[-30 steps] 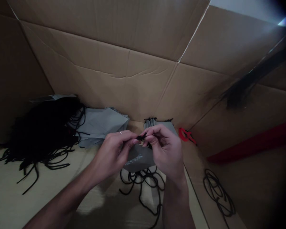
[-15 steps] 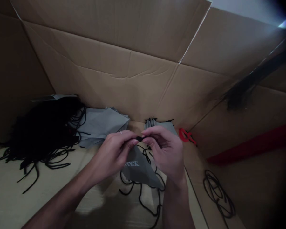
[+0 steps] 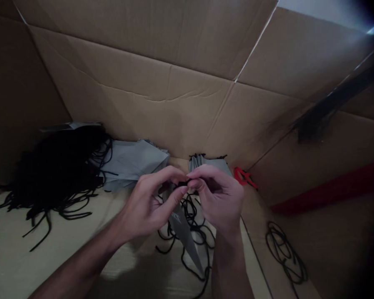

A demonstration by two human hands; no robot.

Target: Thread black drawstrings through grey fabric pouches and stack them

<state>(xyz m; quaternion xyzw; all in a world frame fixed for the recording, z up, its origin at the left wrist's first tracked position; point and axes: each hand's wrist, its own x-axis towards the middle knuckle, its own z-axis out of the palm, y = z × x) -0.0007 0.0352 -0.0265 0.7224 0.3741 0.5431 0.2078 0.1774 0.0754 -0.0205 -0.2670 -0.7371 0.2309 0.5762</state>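
My left hand (image 3: 149, 203) and my right hand (image 3: 220, 199) meet at the middle, fingertips pinched together on a small black cord end (image 3: 183, 183). A grey fabric bag (image 3: 182, 226) with white lettering hangs below the fingers, seen edge-on, its black drawstring (image 3: 190, 207) looping under the hands. More loose black cord (image 3: 187, 249) lies beneath on the cardboard floor.
A big heap of black cords (image 3: 54, 174) lies at the left. Grey bags are stacked beside it (image 3: 134, 164) and behind my hands (image 3: 205, 161). Red scissors (image 3: 243, 176) rest at the right, a coiled black cord (image 3: 285, 253) further right. Cardboard walls (image 3: 162, 99) enclose the spot.
The grey bag has turned from facing me to edge-on and hangs lower. Both hands stay pinched at the cord; the left fingers have shifted slightly.
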